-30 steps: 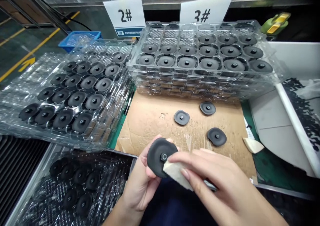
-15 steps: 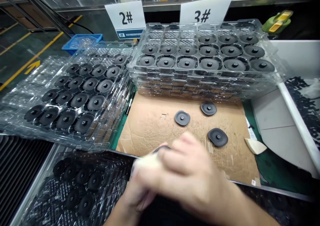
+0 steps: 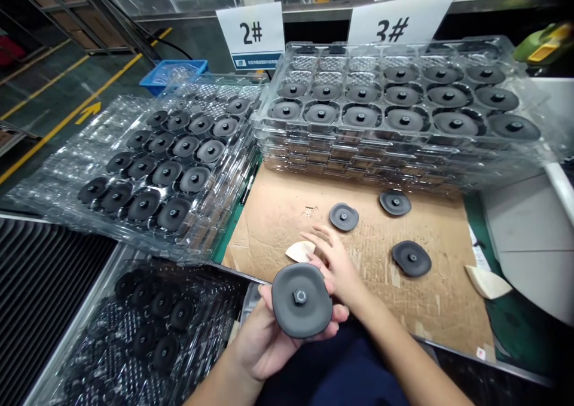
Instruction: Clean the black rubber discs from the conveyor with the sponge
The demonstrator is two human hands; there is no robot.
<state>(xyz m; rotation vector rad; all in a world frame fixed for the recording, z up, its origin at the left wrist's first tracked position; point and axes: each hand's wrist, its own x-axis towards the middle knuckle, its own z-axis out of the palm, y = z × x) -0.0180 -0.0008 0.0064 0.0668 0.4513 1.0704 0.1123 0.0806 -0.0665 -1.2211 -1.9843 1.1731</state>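
Note:
My left hand (image 3: 264, 346) is closed round the rim of a dark grey rounded disc (image 3: 301, 319), its small central stud facing up toward me. Just behind the disc, my right hand (image 3: 338, 268) has its fingers apart, low over the cardboard sheet (image 3: 278, 214). A cream wedge-shaped piece (image 3: 299, 251) lies by those fingertips; whether they touch it I cannot tell. Three more discs rest on the cardboard: one (image 3: 344, 216) beyond my right hand, another (image 3: 395, 203) farther back and a third (image 3: 411, 258) to the right.
Clear plastic trays (image 3: 359, 146) of discs are stacked at the back. Another tray stack (image 3: 197, 214) stands left, and a tray (image 3: 188, 346) with discs sits lower. A second cream wedge (image 3: 488, 282) lies right. Signs 2# (image 3: 251, 33) and 3# (image 3: 397, 20) stand behind.
My hands were together, blurred, around the cream piece and a dark edge. Now they are apart: the left holds the disc face up, and the cream piece lies on the cardboard by my right hand.

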